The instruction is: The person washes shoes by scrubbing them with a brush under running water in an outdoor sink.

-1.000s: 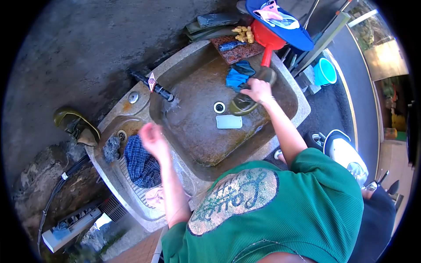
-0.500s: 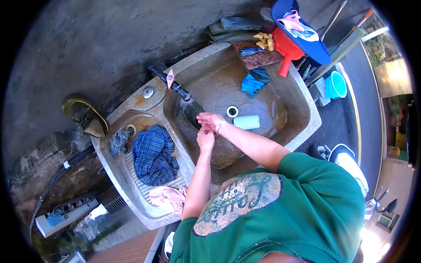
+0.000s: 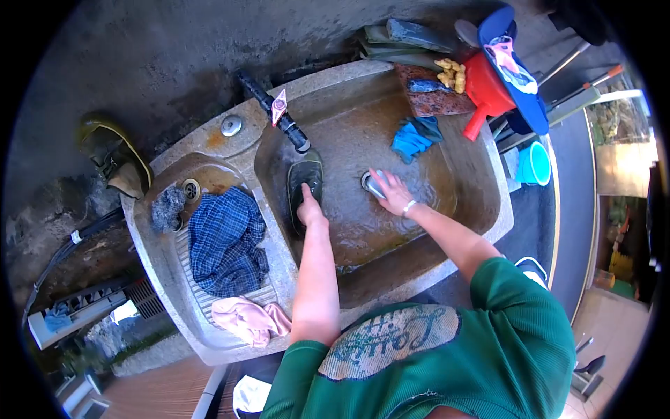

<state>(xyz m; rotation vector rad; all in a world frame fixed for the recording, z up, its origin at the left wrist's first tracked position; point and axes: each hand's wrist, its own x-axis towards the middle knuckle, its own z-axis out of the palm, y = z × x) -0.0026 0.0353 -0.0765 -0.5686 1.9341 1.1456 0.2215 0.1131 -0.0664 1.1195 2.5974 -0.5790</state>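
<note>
My left hand (image 3: 309, 209) grips a dark olive shoe (image 3: 305, 174), which lies sole up in the stone sink (image 3: 363, 241) under the black tap (image 3: 293, 134). Over the drain, my right hand (image 3: 395, 194) is closed on a pale brush-like block (image 3: 377, 184), whose underside is hidden. A blue glove (image 3: 415, 137) lies in the basin beyond my right hand. Shallow water covers the basin floor.
The side basin holds a blue checked cloth (image 3: 227, 241), a pink cloth (image 3: 250, 320) and a grey scouring tangle (image 3: 168, 208). Another shoe (image 3: 115, 157) stands left of it. A red ladle (image 3: 486, 87), ginger (image 3: 451, 75) and a blue hat (image 3: 528, 105) are at the far right corner.
The shoe has gone from the basin's right side to under the tap, and my left hand now holds it. My right hand has moved right and taken hold of the pale block.
</note>
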